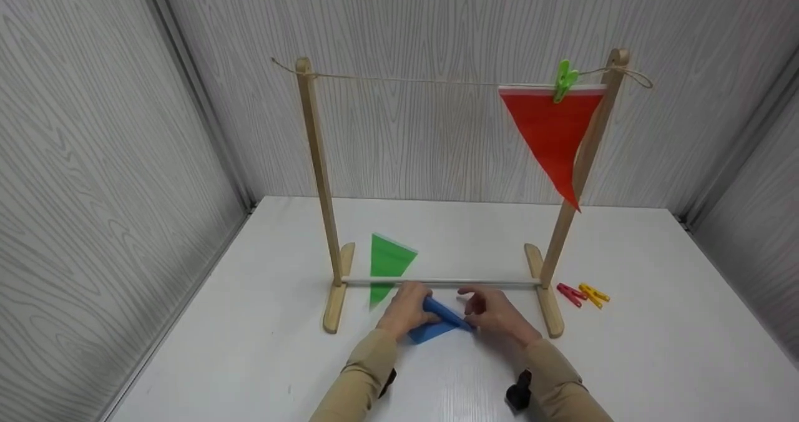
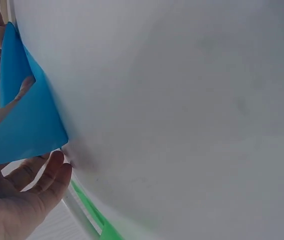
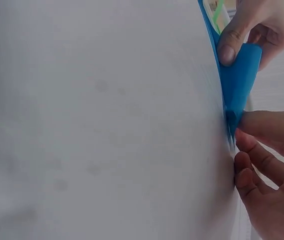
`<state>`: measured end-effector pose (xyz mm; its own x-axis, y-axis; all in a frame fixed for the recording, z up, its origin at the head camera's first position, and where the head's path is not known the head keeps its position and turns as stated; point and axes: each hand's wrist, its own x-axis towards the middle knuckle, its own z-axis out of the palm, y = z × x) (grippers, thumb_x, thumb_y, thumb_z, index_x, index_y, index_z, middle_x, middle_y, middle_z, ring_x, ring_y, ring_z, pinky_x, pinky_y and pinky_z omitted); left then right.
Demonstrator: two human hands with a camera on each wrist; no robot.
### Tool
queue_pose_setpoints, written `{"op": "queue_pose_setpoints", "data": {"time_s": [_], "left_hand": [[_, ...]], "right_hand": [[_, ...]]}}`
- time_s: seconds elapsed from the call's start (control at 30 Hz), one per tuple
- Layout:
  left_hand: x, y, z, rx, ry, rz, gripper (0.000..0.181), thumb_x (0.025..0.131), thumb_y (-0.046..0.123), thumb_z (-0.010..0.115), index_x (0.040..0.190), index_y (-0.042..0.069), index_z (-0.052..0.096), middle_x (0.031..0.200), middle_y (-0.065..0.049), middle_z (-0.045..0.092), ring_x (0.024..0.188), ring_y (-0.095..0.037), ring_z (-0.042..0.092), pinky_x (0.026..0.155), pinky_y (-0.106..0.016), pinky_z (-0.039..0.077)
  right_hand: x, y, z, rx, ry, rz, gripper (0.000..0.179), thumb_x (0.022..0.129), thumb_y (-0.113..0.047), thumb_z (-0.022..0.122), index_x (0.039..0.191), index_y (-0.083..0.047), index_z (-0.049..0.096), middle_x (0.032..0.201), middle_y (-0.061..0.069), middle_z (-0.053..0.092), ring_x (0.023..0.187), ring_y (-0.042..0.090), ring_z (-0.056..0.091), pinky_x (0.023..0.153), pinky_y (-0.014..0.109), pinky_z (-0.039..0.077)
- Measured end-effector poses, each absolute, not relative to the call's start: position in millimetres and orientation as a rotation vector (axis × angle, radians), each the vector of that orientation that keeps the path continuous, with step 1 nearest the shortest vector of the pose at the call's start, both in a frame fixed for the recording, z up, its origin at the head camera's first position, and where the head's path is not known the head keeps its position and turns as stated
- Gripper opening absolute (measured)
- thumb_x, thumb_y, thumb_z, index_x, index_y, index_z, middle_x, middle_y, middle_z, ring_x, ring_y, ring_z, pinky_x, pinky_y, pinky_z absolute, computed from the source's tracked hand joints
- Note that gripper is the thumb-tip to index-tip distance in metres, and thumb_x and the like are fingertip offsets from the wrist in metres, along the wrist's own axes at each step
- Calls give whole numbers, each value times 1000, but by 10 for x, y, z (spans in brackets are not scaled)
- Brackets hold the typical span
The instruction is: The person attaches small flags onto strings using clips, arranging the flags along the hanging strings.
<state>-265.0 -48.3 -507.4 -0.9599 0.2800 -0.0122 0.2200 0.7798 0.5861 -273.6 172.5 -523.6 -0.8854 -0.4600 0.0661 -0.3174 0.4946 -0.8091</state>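
Note:
A blue pennant (image 1: 442, 314) is partly rolled over just above the table, in front of the stand's white crossbar. My left hand (image 1: 407, 309) grips its left part; in the left wrist view the thumb lies inside the fold of the blue pennant (image 2: 36, 120), with the fingers on the other side. At the pennant's right end, my right hand (image 1: 494, 313) pinches a pointed corner between thumb and index finger. The right wrist view shows this right hand (image 3: 274, 170) at the narrow tip of the blue pennant (image 3: 239, 75).
Behind my hands stands a wooden frame (image 1: 319, 160) with a string (image 1: 406, 80) across its top. A red pennant (image 1: 555, 128) hangs there from a green clothespin (image 1: 565, 82). A green pennant (image 1: 390, 260) lies under the crossbar (image 1: 474, 281). Red (image 1: 571, 294) and yellow clothespins (image 1: 594, 295) lie right.

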Motion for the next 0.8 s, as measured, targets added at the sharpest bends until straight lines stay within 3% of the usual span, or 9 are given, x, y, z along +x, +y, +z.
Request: {"op": "queue_pose_setpoints", "data": {"time_s": [0.33,0.8], "left_hand": [[-2662,-500,-5084,434,2891,902,39,83,20,83,114,2,67,113,-9,59,110,-25,54,101,-45,50],[-2662,-526,-5096,527,2919,986,56,77,21,88,125,1,65,118,-14,52,115,-29,49,99,-47,52]], "right_hand": [[-2728,1705,-5220,-623,2576,-1326,52,83,5,67,133,7,56,92,15,68,76,14,58,62,19,49],[-2758,1677,-5193,-680,2721,-1226,59,77,6,69,134,11,55,80,11,69,70,9,55,59,19,45]]}}
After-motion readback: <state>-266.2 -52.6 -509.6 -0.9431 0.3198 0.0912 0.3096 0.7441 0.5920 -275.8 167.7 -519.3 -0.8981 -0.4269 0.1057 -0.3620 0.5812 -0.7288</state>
